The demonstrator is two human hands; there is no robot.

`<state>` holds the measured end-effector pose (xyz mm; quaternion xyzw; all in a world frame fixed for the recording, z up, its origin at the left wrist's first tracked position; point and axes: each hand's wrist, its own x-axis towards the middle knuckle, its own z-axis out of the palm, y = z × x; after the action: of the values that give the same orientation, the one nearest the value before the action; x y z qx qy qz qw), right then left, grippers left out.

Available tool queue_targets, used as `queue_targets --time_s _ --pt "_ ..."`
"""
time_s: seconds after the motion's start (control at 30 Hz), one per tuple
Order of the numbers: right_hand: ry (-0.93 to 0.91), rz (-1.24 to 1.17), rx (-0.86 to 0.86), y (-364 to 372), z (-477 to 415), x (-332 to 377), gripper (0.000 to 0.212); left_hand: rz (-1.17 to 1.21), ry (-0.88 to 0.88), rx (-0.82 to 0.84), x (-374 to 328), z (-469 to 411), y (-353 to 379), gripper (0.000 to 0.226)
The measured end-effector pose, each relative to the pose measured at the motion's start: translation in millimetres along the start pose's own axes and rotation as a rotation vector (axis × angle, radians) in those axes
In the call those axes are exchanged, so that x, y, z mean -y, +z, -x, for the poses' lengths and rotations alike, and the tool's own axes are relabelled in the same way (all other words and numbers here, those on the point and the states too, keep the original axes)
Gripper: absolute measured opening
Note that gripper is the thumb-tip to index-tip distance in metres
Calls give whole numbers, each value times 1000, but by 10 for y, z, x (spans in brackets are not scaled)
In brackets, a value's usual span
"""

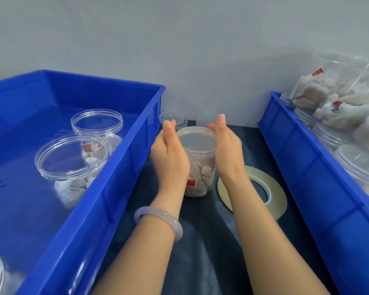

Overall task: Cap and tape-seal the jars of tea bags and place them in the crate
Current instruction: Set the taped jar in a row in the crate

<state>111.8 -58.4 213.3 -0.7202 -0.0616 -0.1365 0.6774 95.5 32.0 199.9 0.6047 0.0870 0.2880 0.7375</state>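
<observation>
- Step in hand: capping, judging by both grips on the lid. No tape visible on the seam, so probably not sealed yet.
- jar (197, 173) of tea bags: upright on the dark tabletop (200, 241), between left crate (124, 167) and right crate (307, 167), closer to the left one.
- lid (195, 139): on the jar mouth, looks level. Fully threaded or just resting: cannot tell.
- left grip (169, 154): against the lid's left side, back of hand to camera. Fingers mostly hidden, so curled or straight: cannot tell.
- right grip (226, 150): flat against the lid's right side, fingers fairly straight, not wrapped round. Open, pressing.
- Slight blur at both sets of fingertips.
- tape roll (275, 201): flat on the tabletop just right of the jar, partly under the right forearm, not held.
- Two jars (73, 158) with tea bags standing in the left crate. Tape on them too faint to make out.
- More jars and loose tea bags (349, 116) in the right crate.
- Next, as a guess: finish tightening the lid, probably with one grip round the jar body to stop it spinning.
- Then pick up the tape roll, find the free end (clear tape, hard to spot) and wrap the lid-to-jar seam.
- Then lift into the left crate beside the other two; likely the destination.
</observation>
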Motion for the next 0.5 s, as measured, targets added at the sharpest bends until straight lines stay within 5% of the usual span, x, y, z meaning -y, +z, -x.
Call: queue_targets --time_s 0.1,0.23,0.33,0.5 --pt "-40 -17 -2 44 73 81 48 -16 29 94 -102 50 51 53" --pt "-232 104 -121 171 189 85 27 -5 160 -29 -80 109 19 28" --pt "-237 145 -109 202 192 80 32 44 134 -23 -86 39 -34 25" --pt "-11 -41 -14 23 65 100 54 55 16 347 -126 -101 -171 44"
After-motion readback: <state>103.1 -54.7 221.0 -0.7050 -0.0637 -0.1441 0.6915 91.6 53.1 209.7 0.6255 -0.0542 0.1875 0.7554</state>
